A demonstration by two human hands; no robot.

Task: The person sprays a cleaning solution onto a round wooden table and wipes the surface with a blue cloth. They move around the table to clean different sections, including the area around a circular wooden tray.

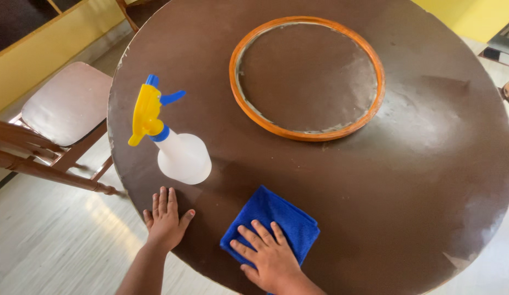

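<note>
Blue microfibre, folded into a soft square cloth (pixel 272 223), lies at the near edge of the round dark brown table (pixel 418 180), and the right hand (pixel 270 255) presses flat on it, fingers spread, gripping nothing. The left hand (pixel 166 218) rests open, palm down, beside it. Just beyond that left hand stands 1 white plastic spray bottle (pixel 180 155), leaning, its yellow trigger head up and left, nozzle pointing right. Farther off lies an orange-rimmed round inset (pixel 307 78).
</note>
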